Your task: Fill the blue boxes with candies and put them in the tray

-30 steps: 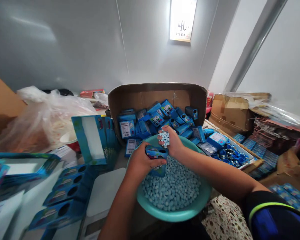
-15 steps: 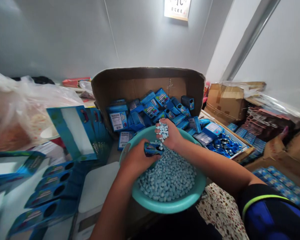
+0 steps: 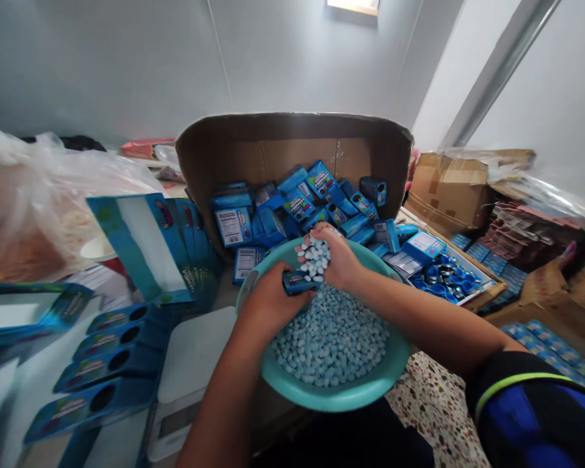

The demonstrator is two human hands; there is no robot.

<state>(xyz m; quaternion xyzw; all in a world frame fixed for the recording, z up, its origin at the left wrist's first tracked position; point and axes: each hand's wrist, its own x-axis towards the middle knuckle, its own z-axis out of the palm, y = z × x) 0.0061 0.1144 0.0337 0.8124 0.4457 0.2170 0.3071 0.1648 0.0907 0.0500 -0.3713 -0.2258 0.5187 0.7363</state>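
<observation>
My left hand (image 3: 268, 302) is closed round a small blue candy box (image 3: 297, 283), tilted on its side above a turquoise basin (image 3: 334, 398). Light-blue candies (image 3: 331, 344) fill much of the basin. Just over the box, my right hand (image 3: 336, 257) is cupped round a heap of the same candies (image 3: 314, 258). Some of these candies rest at the end of the box facing the right hand, and that opening is largely covered by them.
Behind the basin, a big carton (image 3: 292, 146) holds many blue boxes (image 3: 322, 179). A white kitchen scale (image 3: 197, 351) stands left, beside blue boxes with round holes (image 3: 112, 367) and display cartons (image 3: 151, 247). A tray of blue round pieces (image 3: 441, 279) lies right.
My right hand has tipped over the box, and its candies now cover the box's end. The left hand still grips the box. The camera view has tilted slightly down.
</observation>
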